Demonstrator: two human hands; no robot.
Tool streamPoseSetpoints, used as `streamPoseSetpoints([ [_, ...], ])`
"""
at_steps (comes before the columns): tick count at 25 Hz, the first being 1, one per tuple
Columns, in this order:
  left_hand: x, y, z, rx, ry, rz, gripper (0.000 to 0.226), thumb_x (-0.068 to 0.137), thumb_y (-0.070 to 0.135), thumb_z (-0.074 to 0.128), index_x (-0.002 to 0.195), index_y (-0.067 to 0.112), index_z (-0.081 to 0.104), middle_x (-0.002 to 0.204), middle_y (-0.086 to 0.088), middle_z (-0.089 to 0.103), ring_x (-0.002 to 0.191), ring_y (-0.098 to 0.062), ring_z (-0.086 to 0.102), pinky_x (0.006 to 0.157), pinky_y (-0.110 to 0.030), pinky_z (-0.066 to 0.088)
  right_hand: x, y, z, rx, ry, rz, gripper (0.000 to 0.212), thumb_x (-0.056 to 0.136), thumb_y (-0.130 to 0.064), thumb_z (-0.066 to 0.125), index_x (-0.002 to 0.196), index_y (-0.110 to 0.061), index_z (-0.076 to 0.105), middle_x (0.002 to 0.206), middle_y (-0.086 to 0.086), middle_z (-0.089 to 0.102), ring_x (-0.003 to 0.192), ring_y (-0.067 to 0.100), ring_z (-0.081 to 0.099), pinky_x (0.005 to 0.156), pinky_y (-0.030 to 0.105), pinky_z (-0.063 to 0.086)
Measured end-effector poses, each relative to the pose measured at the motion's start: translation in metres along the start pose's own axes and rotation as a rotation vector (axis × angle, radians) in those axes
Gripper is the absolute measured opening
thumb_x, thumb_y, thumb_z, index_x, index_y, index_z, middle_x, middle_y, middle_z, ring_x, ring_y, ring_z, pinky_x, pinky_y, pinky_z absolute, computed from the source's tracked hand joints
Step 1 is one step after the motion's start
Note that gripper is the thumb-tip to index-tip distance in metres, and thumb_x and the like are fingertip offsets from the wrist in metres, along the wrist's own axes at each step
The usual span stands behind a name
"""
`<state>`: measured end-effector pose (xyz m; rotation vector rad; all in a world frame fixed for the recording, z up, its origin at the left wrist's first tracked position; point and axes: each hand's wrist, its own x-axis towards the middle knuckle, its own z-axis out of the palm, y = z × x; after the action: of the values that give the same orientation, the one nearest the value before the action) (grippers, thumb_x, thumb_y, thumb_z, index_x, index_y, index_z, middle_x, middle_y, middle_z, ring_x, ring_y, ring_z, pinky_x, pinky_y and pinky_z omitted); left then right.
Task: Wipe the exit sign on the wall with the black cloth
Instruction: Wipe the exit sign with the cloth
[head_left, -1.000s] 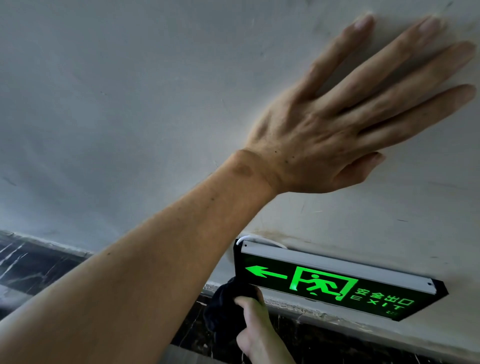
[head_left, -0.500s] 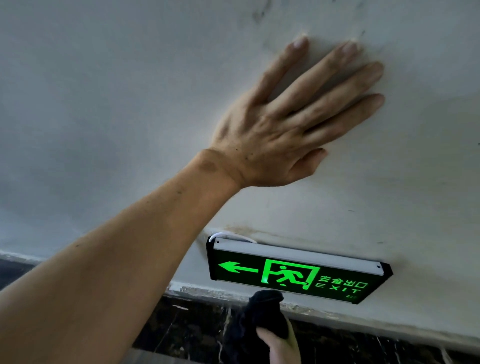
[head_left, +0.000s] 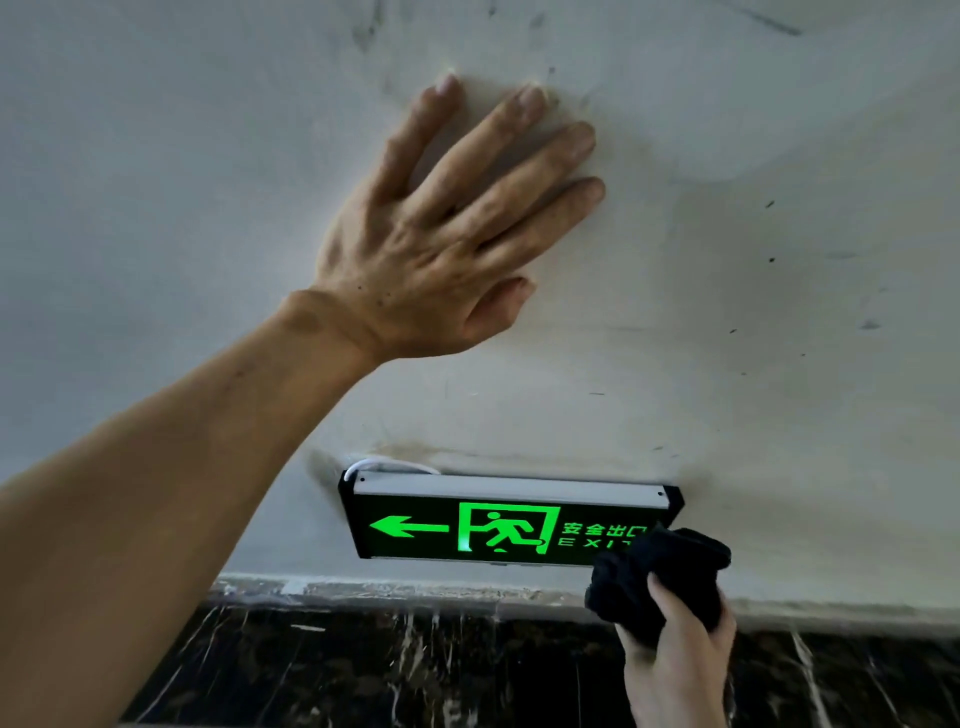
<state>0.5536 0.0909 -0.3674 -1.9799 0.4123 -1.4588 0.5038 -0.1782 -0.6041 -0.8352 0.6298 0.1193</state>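
Pale, scuffed wall (head_left: 779, 312) fills most of the view, with a dark marbled skirting (head_left: 415, 670) along its foot. Low on the wall sits the exit sign (head_left: 467, 530), a black box with a silver top strip, a green arrow pointing left and a running figure lit beside it; a thin white cable (head_left: 384, 462) loops out at its top left corner.

Half a second ago the black cloth (head_left: 660, 577) hung below the middle of the sign. Now it has crossed to the right end, where it covers the lower right corner and hides the last letter of the lettering. The right hand (head_left: 675, 660) grips it in a bunch, thumb over the front and fingers wrapped behind (whether the cloth actually presses on the sign face is hard to tell from this angle).

The left hand (head_left: 441, 249) lies flat on the wall above the sign, fingers spread and straight, as it was before; it holds nothing. The forearm slants down to the left, well apart from the sign's left end.

Bare wall lies open to the right of the sign and between it and the skirting.
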Motion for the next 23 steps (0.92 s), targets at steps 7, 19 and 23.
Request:
streamPoseSetpoints([
  [7,0.0,-0.001,0.001,0.008,0.0,0.016,0.063,0.093,0.039,0.054,0.15,0.016,0.043,0.151,-0.01,0.05,0.139,-0.037,0.039,0.115,-0.059,0.024,0.001,-0.004,0.033,-0.013,-0.02,-0.236,0.037,0.087,-0.014,0.07,0.094,-0.048,0.059,0.112,-0.013,0.06,0.098,0.009,0.064,0.078,0.036,0.056],
  [19,0.001,-0.002,0.003,-0.021,0.009,0.021,0.066,0.09,0.039,0.056,0.15,0.016,0.043,0.151,-0.009,0.046,0.139,-0.037,0.039,0.114,-0.061,0.026,-0.017,0.044,0.056,-0.307,-0.142,-0.319,0.043,0.075,0.001,0.077,0.082,-0.041,0.072,0.087,-0.02,0.074,0.082,0.001,0.071,0.059,0.012,0.054],
  [23,0.002,-0.002,0.002,-0.034,0.01,0.018,0.065,0.089,0.037,0.056,0.149,0.016,0.043,0.151,-0.01,0.044,0.138,-0.037,0.039,0.113,-0.061,0.026,-0.031,0.071,0.069,-0.352,-0.215,-0.261,0.041,0.074,0.006,0.076,0.083,-0.034,0.073,0.092,-0.003,0.076,0.085,0.015,0.073,0.065,0.026,0.06],
])
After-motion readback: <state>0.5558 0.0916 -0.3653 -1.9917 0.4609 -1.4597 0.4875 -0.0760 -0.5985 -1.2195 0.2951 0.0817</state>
